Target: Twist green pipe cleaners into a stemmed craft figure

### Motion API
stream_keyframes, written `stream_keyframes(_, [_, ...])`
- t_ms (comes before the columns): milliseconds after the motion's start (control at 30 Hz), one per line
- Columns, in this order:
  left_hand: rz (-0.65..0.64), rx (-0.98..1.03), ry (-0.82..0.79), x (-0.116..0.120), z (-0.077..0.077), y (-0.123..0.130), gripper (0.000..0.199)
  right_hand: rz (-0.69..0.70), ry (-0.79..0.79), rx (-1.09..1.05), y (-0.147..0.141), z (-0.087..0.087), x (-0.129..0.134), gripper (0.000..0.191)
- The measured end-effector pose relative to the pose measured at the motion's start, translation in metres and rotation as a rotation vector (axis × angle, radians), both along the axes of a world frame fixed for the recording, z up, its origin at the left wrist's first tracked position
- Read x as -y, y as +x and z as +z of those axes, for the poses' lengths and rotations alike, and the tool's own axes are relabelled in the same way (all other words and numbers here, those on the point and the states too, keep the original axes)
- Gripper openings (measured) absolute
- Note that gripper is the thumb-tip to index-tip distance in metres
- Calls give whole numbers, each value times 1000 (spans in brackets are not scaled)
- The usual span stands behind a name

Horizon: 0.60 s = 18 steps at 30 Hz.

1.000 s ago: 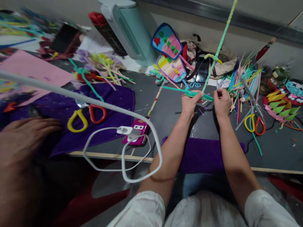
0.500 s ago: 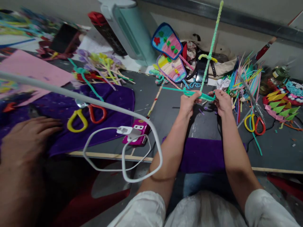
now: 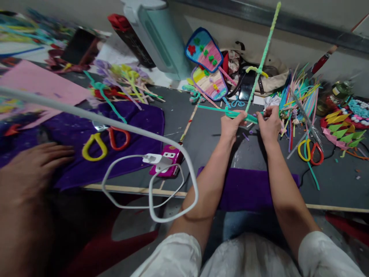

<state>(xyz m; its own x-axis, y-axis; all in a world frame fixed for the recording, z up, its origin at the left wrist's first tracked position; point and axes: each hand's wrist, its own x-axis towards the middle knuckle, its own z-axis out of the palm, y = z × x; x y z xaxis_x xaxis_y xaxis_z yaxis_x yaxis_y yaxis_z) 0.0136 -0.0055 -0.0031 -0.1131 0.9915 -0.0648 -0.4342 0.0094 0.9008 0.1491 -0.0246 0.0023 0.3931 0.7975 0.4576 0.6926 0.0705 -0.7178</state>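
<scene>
My left hand (image 3: 232, 125) is closed around a bundle of green pipe cleaners (image 3: 236, 114), with one long strand (image 3: 210, 109) sticking out to the left. From the bundle rises a tall twisted pipe-cleaner stem (image 3: 263, 57), green shading to yellow at its tip and leaning right. A short yellow pipe cleaner (image 3: 253, 69) crosses this stem partway up. My right hand (image 3: 269, 125) is at the bundle's right end, thumb and fingers pinched there; the fingertips are partly hidden. Small purple scraps (image 3: 246, 136) lie on the table below the hands.
Scissors (image 3: 309, 151) and loose pipe cleaners (image 3: 300, 96) lie right. Left are a power strip (image 3: 167, 163) with a white cable (image 3: 173, 142), other scissors (image 3: 106, 142) on purple cloth (image 3: 144, 119), and another person's hand (image 3: 37, 165). A kettle (image 3: 157, 42) stands behind.
My right hand has turned, its fingers now raised and curled, and shifted slightly left. The stem's top has swung a little to the right. My left hand has barely moved.
</scene>
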Motion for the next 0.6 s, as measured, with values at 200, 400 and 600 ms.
stream_keyframes(200, [-1, -59, 55, 5, 4, 3, 19, -35, 8, 200, 1, 1, 4, 17])
stream_keyframes(400, [9, -63, 86, 5, 5, 3, 21, -50, -3, 268, 0, 4, 5, 16])
stream_keyframes(600, [27, -47, 53, 2, 5, 0, 21, -10, -18, 144, 1, 8, 6, 22])
